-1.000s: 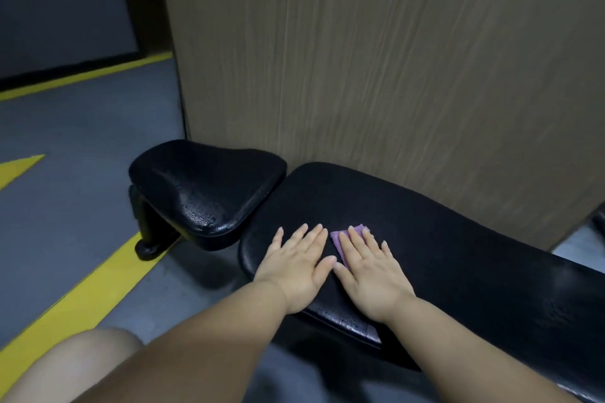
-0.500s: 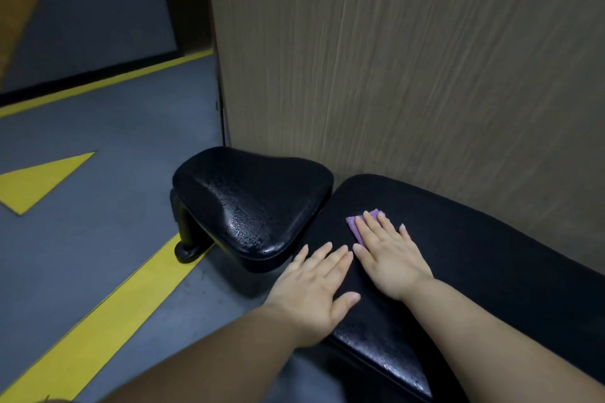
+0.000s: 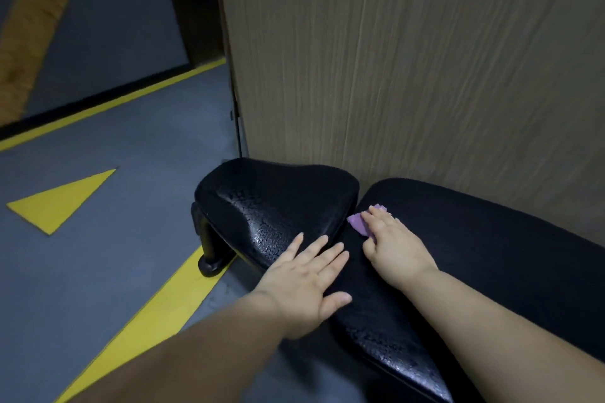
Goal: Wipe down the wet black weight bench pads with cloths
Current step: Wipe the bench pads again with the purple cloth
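- Our right hand (image 3: 396, 249) lay on the long pad (image 3: 491, 249), its fingers nearly straight, pressing a purple cloth (image 3: 358, 222) flat against the pad's end.
- The cloth showed at 11 o'clock from that hand, just beside the seat pad (image 3: 268, 203).
- Our left hand (image 3: 304, 285) lay open, fingers spread and straight, tips on the seat pad's near edge, thumb on the long pad.
- Water drops beaded both pads' near edges.
- A wooden wall (image 3: 425, 59) stood at 12 o'clock.

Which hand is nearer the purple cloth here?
Right. The right hand presses on the purple cloth on the long bench pad; the left hand rests apart from it, at the seat pad's near edge.
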`<state>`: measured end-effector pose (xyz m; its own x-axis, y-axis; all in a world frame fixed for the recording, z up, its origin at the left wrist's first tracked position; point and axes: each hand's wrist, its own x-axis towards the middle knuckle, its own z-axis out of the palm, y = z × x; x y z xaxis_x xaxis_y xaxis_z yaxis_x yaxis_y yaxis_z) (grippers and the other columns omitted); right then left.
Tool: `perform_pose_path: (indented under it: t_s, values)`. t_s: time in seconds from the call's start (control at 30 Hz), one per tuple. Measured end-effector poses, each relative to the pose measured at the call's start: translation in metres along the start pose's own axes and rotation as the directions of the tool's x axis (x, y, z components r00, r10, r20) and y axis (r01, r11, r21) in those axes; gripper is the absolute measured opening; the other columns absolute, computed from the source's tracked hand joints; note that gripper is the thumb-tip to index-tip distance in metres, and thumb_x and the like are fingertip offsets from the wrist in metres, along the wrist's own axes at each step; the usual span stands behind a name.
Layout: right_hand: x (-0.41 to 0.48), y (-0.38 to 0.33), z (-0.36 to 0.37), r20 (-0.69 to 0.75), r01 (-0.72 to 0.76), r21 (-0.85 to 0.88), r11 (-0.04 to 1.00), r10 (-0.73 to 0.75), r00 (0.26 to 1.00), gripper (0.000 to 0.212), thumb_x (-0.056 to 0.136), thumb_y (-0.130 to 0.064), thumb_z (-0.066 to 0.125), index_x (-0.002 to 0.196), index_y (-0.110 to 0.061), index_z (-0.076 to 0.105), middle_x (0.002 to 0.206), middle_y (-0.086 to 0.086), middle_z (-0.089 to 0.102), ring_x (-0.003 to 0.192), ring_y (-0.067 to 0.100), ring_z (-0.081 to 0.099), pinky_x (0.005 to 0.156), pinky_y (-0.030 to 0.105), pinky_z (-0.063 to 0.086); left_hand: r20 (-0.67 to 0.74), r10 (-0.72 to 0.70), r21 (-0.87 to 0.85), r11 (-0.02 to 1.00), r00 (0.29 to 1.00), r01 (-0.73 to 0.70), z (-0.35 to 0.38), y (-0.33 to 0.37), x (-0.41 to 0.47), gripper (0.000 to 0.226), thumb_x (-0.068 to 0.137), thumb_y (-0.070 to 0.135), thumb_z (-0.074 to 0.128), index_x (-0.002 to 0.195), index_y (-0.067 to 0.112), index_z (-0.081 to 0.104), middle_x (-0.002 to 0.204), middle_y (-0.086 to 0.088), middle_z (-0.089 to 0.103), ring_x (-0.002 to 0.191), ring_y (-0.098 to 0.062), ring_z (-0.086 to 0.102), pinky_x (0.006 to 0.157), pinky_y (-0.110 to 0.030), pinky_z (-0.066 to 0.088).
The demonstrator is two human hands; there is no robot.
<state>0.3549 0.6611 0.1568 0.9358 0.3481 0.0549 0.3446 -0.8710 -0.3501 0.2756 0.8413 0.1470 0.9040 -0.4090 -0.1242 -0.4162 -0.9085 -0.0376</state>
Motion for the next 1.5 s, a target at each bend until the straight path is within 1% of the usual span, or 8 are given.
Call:
perform_pose_path:
  t_s: [0.37, 0.5, 0.77, 0.87, 1.0, 1.13, 1.3, 1.5]
  values:
    - [0.028, -0.047, 0.022, 0.094, 0.109, -0.025, 0.994, -0.106, 0.990, 0.056, 0.100, -0.018, 0.031, 0.153, -0.014, 0.013, 0.161, 0.001, 0.008, 0.148, 0.012, 0.002, 0.118, 0.028, -0.004, -0.109, -0.369, -0.310, 0.895, 0.923, 0.321, 0.014, -0.050, -0.010, 0.125, 0.043, 0.080, -0.043, 0.154, 0.031, -0.011, 0.148, 0.025, -0.024, 0.133, 0.007, -0.027, 0.111, -0.025, -0.020]
    - [0.024, -0.079, 0.034, 0.251, 0.309, -0.056, 0.949, -0.287, 0.925, 0.060, 0.103, -0.035, 0.028, 0.154, -0.017, 0.001, 0.161, -0.003, -0.006, 0.146, 0.009, -0.013, 0.118, 0.032, -0.011, -0.164, -0.447, -0.436, 0.832, 0.879, 0.342, 0.014, -0.059, -0.013, 0.096, 0.067, 0.073, -0.019, 0.153, 0.033, -0.007, 0.146, 0.028, -0.021, 0.133, 0.010, -0.026, 0.111, -0.022, -0.020]
    - [0.025, -0.084, 0.024, 0.174, 0.230, 0.516, 0.825, -0.364, 0.915, 0.064, 0.086, -0.002, 0.037, 0.147, -0.017, 0.034, 0.157, -0.006, 0.021, 0.138, -0.006, 0.002, 0.117, 0.022, -0.008, -0.297, -0.487, -0.521, 0.803, 0.821, 0.288, 0.010, -0.059, -0.006, 0.080, 0.077, 0.064, -0.011, 0.152, 0.037, 0.001, 0.151, 0.030, -0.011, 0.134, 0.013, -0.023, 0.112, -0.017, -0.019]
    - [0.029, -0.048, 0.007, -0.013, 0.180, 0.310, 0.933, -0.186, 0.983, 0.059, 0.089, 0.000, 0.039, 0.144, -0.019, 0.041, 0.154, -0.007, 0.030, 0.143, 0.000, 0.013, 0.119, 0.026, -0.004, -0.336, -0.385, -0.444, 0.870, 0.859, 0.217, 0.017, -0.055, 0.000, 0.070, 0.086, 0.060, -0.005, 0.151, 0.038, 0.004, 0.152, 0.029, -0.007, 0.138, 0.011, -0.024, 0.113, -0.017, -0.017]
    - [0.030, -0.014, 0.004, 0.122, 0.034, -0.024, 0.999, -0.030, 0.992, 0.051, 0.101, -0.028, 0.033, 0.151, -0.024, 0.024, 0.159, -0.007, 0.017, 0.147, 0.010, 0.003, 0.119, 0.037, -0.005, -0.251, -0.207, -0.219, 0.964, 0.946, 0.153, 0.027, -0.053, 0.004, 0.059, 0.103, 0.048, 0.010, 0.144, 0.022, 0.044, 0.150, 0.008, 0.043, 0.142, -0.010, 0.026, 0.114, -0.031, 0.014]
    - [0.032, -0.013, 0.013, 0.145, 0.023, -0.156, 0.988, 0.000, 0.989, 0.054, 0.103, -0.037, 0.022, 0.153, -0.019, 0.015, 0.161, -0.005, 0.011, 0.148, 0.013, -0.001, 0.120, 0.040, -0.004, -0.193, -0.145, -0.136, 0.983, 0.970, 0.119, 0.025, -0.058, 0.002, 0.052, 0.101, 0.045, 0.026, 0.141, 0.020, 0.048, 0.144, 0.006, 0.051, 0.135, -0.014, 0.045, 0.107, -0.033, 0.024]
    - [0.034, -0.015, 0.014, 0.121, -0.008, -0.183, 0.983, 0.031, 0.992, 0.054, 0.103, -0.036, 0.019, 0.154, -0.017, 0.014, 0.161, -0.005, 0.010, 0.148, 0.013, -0.003, 0.120, 0.039, -0.004, -0.166, -0.172, -0.144, 0.978, 0.971, 0.149, 0.025, -0.053, -0.002, 0.054, 0.094, 0.046, 0.034, 0.143, 0.025, 0.045, 0.147, 0.010, 0.047, 0.139, -0.012, 0.031, 0.111, -0.031, 0.014]
    - [0.036, -0.015, 0.015, 0.077, -0.040, -0.140, 0.989, 0.051, 0.996, 0.052, 0.102, -0.035, 0.021, 0.153, -0.022, 0.019, 0.160, -0.010, 0.014, 0.148, 0.011, -0.001, 0.120, 0.040, -0.003, -0.172, -0.294, -0.237, 0.939, 0.940, 0.251, 0.018, -0.046, 0.019, 0.078, 0.077, 0.062, -0.015, 0.150, 0.038, -0.013, 0.152, 0.025, -0.022, 0.136, 0.001, -0.031, 0.110, -0.025, -0.024]
